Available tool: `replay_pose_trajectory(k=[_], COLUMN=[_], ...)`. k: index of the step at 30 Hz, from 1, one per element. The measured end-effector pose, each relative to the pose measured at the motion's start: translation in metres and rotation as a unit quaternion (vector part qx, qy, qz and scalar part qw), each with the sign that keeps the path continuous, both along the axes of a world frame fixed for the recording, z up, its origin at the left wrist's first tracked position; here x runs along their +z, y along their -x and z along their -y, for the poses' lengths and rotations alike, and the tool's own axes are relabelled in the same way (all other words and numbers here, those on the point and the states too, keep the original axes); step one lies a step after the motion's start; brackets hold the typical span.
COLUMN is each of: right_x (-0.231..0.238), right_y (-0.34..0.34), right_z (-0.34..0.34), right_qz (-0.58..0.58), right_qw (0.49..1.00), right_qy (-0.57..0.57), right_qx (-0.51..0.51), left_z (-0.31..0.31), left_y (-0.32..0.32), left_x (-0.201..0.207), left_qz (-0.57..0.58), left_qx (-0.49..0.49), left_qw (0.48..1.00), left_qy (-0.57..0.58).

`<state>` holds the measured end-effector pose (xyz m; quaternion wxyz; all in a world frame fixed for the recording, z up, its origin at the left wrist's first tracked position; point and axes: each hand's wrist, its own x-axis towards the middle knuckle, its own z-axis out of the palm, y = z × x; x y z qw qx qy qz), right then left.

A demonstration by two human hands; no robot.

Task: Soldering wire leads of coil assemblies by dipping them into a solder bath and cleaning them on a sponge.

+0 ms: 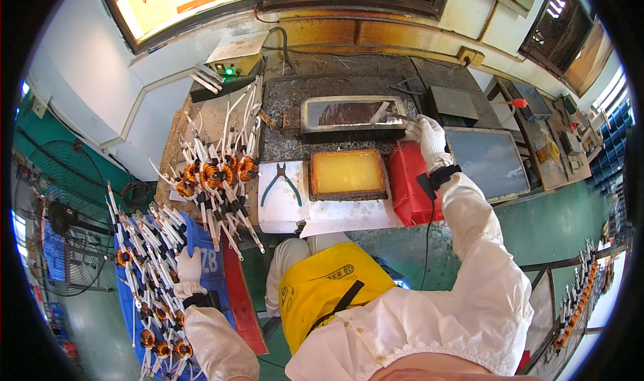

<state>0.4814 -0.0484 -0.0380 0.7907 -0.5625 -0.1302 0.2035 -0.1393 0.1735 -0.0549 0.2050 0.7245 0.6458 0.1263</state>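
On the desk (335,67), just beyond the yellow-filled tray (349,195), stands a rectangular pot (352,129). Your right hand (427,135), beyond the tray and to its right, grasps a flat grey tool (397,117) — its end is over this pot. Your left hand (190,265), well left of the tray, is at the blue crate (218,280) of coils (161,312) — I cannot tell if it grips.
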Motion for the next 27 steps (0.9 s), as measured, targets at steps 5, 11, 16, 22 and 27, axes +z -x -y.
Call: replay_pose_trajectory(k=[5, 11, 16, 22, 27], right_x=[0.001, 0.006, 0.015, 0.025, 0.026], right_y=[-0.003, -0.009, -0.023, -0.045, -0.044], right_z=[0.006, 0.016, 0.036, 0.066, 0.066], right_qz=[-0.010, -0.026, -0.017, 0.007, 0.047], right_qw=[1.000, 0.999, 0.998, 0.994, 0.992], right_qy=[-0.009, -0.019, -0.055, -0.044, -0.021], right_qx=[-0.006, -0.018, -0.033, -0.101, -0.114], left_z=[-0.003, -0.005, 0.001, 0.000, -0.002], left_y=[0.002, 0.003, 0.000, -0.003, 0.007], left_x=[-0.004, -0.005, 0.000, 0.002, -0.005], left_qz=[-0.003, -0.010, -0.019, -0.017, -0.010], left_qx=[0.004, 0.009, 0.018, -0.004, 0.002], left_qw=[1.000, 1.000, 1.000, 1.000, 1.000], left_qy=[0.003, 0.007, 0.013, 0.008, -0.007])
